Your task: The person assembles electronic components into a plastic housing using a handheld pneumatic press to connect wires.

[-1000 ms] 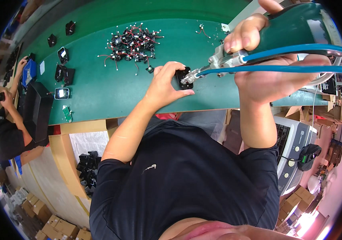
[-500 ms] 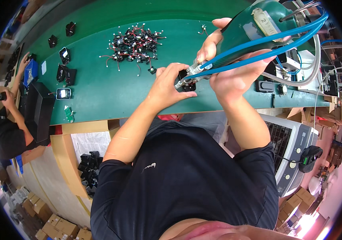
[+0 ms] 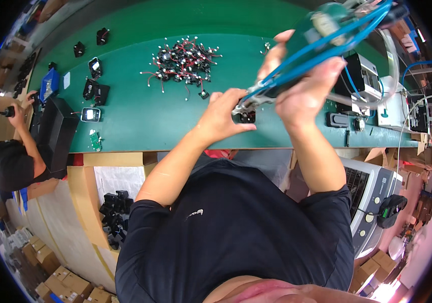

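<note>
My left hand grips a small black plastic housing on the green bench top, fingers curled over its far edge and thumb along the near side. My right hand is wrapped round a green hand-held power tool with blue air tubes. The tool is tilted, and its metal nose points down at the housing, beside my left fingertips. Whether the tip touches the housing I cannot tell. Motion blurs the tool body and the right fingers.
A pile of small black parts with red wires lies beyond my left hand. Several black housings and a green circuit board are at the left. A co-worker sits further left by a black bin. A dark device lies right.
The tool has tipped and shifted in my right hand and is now blurred. My left hand remains on the housing. The whole view has swung slightly, moving the bench rightward and down.
</note>
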Tool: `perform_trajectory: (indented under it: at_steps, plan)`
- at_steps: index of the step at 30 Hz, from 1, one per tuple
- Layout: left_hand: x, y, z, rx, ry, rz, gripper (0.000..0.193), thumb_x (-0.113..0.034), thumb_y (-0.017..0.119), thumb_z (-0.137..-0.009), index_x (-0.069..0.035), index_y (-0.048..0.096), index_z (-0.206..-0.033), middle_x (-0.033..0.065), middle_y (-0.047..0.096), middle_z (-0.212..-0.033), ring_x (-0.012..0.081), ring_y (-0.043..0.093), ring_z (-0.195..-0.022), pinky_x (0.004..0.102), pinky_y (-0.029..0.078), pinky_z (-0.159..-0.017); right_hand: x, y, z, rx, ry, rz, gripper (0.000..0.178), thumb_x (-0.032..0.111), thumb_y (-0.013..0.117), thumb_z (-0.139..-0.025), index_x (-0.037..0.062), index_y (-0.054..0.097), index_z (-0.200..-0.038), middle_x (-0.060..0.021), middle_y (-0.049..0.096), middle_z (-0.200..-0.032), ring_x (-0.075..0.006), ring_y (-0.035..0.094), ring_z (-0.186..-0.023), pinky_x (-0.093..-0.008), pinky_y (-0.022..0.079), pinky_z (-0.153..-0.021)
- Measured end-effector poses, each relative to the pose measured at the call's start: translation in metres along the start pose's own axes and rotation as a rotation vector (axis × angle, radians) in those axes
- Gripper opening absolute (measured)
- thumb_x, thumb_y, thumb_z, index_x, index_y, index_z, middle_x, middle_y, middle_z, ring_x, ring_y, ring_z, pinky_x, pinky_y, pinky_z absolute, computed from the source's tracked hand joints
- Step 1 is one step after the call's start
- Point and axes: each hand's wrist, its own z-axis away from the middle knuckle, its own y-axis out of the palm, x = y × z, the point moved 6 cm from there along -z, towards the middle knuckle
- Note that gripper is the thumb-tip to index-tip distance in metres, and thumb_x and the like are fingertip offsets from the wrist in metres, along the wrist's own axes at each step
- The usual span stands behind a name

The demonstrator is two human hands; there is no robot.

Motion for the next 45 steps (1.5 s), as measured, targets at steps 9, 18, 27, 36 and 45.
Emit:
perform_trajectory:
  at_steps: [9, 18, 27, 36, 45]
  plan:
    - [0.040, -0.109, -0.095, -0.092, -0.160, -0.468, 0.084, -0.029, 0.085, -0.075, -0.008, 0.050, -0.147, 0.0154, 0.059, -0.137, 0.0387, 0.053, -0.131, 0.0520, 0.039, -0.110, 0.118, -0.034, -0.018, -0.187, -0.519, 0.313, 0.057, 0.053, 0.045, -0.108, -0.0009, 0.053, -0.125, -0.0181, 0.067, -0.109, -0.0181, 0.059, -0.066, -0.0296, 0.051, -0.060]
    - [0.192, -0.148, -0.152, 0.097, -0.432, -0.763, 0.080, -0.031, 0.086, -0.080, -0.017, 0.050, -0.150, 0.0089, 0.045, -0.159, 0.0330, 0.048, -0.142, 0.0587, 0.037, -0.112, 0.091, -0.028, 0.056, -0.318, -0.966, 0.968, 0.049, 0.014, 0.075, -0.092, -0.0025, 0.052, -0.131, -0.0162, 0.059, -0.126, -0.0223, 0.059, -0.110, -0.0334, 0.048, -0.090]
    - [0.012, -0.248, 0.050, -0.318, -0.088, -0.240, 0.017, -0.005, 0.072, -0.093, 0.000, 0.070, -0.109, 0.0084, 0.068, -0.115, 0.0171, 0.064, -0.103, 0.0283, 0.049, -0.086, -0.124, 0.044, 0.048, 0.423, 0.001, 1.315, 0.046, 0.041, 0.080, -0.085, 0.0014, 0.064, -0.102, -0.0201, 0.068, -0.101, -0.0420, 0.069, -0.089, -0.0499, 0.057, -0.075]
    - [0.041, -0.230, 0.465, -0.598, -1.281, -0.731, 0.026, -0.023, 0.070, -0.093, 0.002, 0.072, -0.088, 0.0212, 0.071, -0.086, 0.0330, 0.070, -0.080, 0.0421, 0.054, -0.074, -0.130, 0.028, 0.049, 0.447, 0.012, 1.163, 0.016, 0.016, 0.077, -0.091, 0.0048, 0.072, -0.102, -0.0093, 0.064, -0.086, -0.0207, 0.063, -0.070, -0.0353, 0.054, -0.067]
    - [0.113, -0.165, 0.486, 0.050, -1.589, -0.956, 0.077, -0.043, 0.085, -0.077, -0.014, 0.056, -0.141, 0.0106, 0.059, -0.140, 0.0341, 0.050, -0.132, 0.0578, 0.037, -0.106, -0.116, 0.022, 0.073, 0.460, -0.099, 1.015, 0.028, -0.007, 0.070, -0.087, 0.0038, 0.072, -0.113, -0.0091, 0.063, -0.100, -0.0151, 0.062, -0.073, -0.0281, 0.054, -0.065]
